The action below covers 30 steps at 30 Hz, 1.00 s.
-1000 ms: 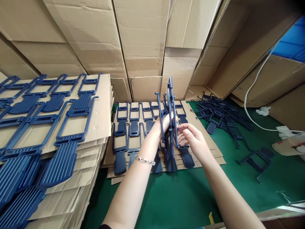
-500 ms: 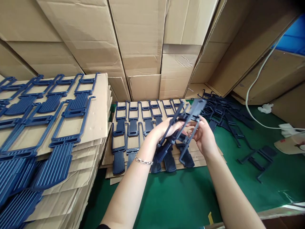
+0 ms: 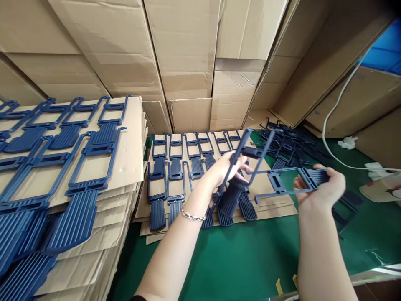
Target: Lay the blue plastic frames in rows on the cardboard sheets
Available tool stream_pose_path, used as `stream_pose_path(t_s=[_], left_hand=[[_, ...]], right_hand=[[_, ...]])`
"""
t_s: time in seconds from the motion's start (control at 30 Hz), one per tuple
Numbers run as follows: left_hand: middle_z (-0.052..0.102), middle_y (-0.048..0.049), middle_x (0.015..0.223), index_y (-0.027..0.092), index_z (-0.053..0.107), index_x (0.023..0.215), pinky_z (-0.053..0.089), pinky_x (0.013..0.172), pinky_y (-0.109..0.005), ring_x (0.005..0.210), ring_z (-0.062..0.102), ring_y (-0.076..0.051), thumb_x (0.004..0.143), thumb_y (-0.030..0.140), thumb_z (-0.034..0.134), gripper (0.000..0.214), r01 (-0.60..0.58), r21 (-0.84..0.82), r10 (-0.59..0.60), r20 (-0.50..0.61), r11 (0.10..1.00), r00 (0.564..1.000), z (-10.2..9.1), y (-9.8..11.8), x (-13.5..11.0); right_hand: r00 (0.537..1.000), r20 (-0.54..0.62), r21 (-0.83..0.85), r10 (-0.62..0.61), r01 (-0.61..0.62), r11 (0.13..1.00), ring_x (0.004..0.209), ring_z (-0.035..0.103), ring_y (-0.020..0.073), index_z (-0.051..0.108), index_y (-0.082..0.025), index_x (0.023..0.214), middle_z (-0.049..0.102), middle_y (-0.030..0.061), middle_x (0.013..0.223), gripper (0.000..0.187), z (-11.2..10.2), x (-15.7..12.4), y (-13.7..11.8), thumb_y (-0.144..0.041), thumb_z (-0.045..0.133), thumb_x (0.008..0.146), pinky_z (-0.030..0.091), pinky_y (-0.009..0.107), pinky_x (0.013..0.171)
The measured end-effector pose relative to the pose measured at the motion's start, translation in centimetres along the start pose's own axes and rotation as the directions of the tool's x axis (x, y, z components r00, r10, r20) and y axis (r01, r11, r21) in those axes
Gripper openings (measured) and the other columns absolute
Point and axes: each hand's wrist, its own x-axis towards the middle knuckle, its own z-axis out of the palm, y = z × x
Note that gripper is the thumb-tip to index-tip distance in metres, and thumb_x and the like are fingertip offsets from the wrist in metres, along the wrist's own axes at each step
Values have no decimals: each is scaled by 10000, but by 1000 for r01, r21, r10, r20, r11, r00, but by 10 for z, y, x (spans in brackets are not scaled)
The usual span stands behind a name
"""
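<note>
On my left, the tall cardboard stack (image 3: 131,161) bears rows of blue frames, its right edge near the lower cardboard sheets (image 3: 278,205). Over those sheets my left hand (image 3: 223,170) grips a tilted frame (image 3: 231,197), rods up; whether it holds more than one, I can't tell. The green tabletop (image 3: 238,259) nearest me gives the most room; the loose pile (image 3: 290,146) crowds the back. I judge the step as handling two frames separately: the second frame (image 3: 308,179) is pinched by its ribbed end in my right hand (image 3: 327,194), prongs leftward. Moving either calls for keeping rods from hooking.
</note>
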Motion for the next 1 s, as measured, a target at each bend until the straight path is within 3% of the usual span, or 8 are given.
stream_pose_path(t_s=[0.1,0.23,0.37,0.47,0.57,0.73,0.9,1.0], left_hand=[[623,-58,709,116,504,956,437,410,-186,387,498,-60,847,272,342,249,-43,30,50,-280,999,959,-14,6,-2],[588,-13,624,126,516,930,424,412,-177,378,486,-53,844,287,353,244,-130,6,118,-461,991,879,-26,8,-3],[539,22,572,144,510,882,416,401,-183,371,485,-57,822,319,400,215,-240,-79,166,-517,968,840,-37,4,-1],[447,60,482,153,504,804,388,377,-166,353,447,-49,793,339,453,193,-349,-103,231,-573,932,786,-48,0,0],[339,91,426,171,486,753,325,324,-148,307,360,-35,782,363,463,196,-362,-108,222,-620,926,753,-63,-3,-1],[232,113,410,192,443,738,234,273,-139,267,233,-26,774,399,463,210,-346,-207,131,-661,915,739,-79,-3,-5],[257,111,412,187,450,743,255,274,-141,272,256,-26,768,386,474,203,-378,-216,158,-647,900,746,-75,-4,-3],[261,110,414,185,455,744,253,267,-144,268,265,-27,760,380,484,197,-368,-222,153,-635,903,758,-70,-4,-1]], right_hand=[[986,-147,52,-72,81,995,413,419,107,433,-199,670,383,-13,580,223,-16,-3,-1,-347,270,713,298,219,319],[961,-165,-99,-222,208,973,415,426,114,441,-228,737,404,-6,586,144,-35,-19,9,-276,308,711,313,234,324],[861,46,-264,-507,500,825,495,525,130,428,-265,939,468,-12,694,202,-41,-41,28,-310,413,743,473,312,474],[816,163,-274,-554,577,769,593,581,159,392,-222,1009,487,-1,772,304,-37,-52,40,-343,486,746,520,403,580],[810,215,-273,-546,587,762,618,601,162,396,-188,1005,506,8,777,327,-35,-57,47,-345,525,748,523,412,630],[814,253,-280,-523,579,766,613,611,159,424,-169,996,520,19,801,328,-36,-59,53,-334,549,743,522,403,637],[833,255,-297,-492,551,780,576,602,142,426,-169,984,520,12,797,341,-35,-60,56,-363,550,733,523,388,626],[836,199,-420,-512,545,726,593,596,156,420,-158,990,515,32,806,351,-36,-60,52,-384,522,741,518,384,621]])
